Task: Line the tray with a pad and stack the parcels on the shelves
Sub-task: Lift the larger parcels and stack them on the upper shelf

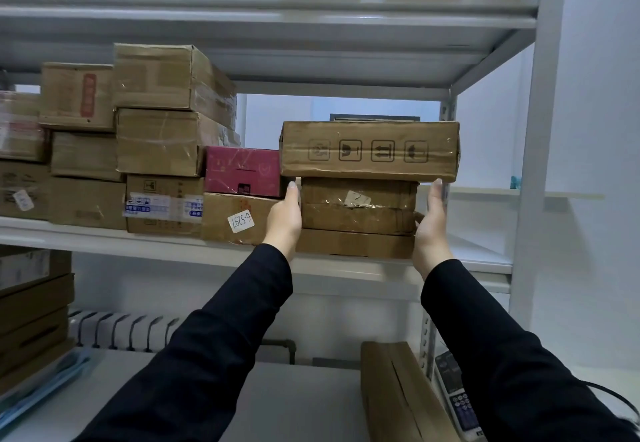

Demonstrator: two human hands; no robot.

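Observation:
A wide brown parcel [369, 151] printed with handling symbols lies on top of a stack of two brown parcels [358, 215] on the middle shelf [138, 239]. My left hand [285, 218] stands at the stack's left side, fingers straight and pointing up, its tips at the top parcel's lower left edge. My right hand [431, 225] mirrors it at the right side, fingertips touching the top parcel's lower right corner. Both sleeves are black. No tray or pad is plainly visible.
Left of the stack sit a pink box [242, 171] on a labelled carton [239, 218], then several taller cartons. More parcels fill the top shelf [311, 9]. A long carton [398, 393] lies on the lower surface. The grey upright [533, 164] bounds the right side.

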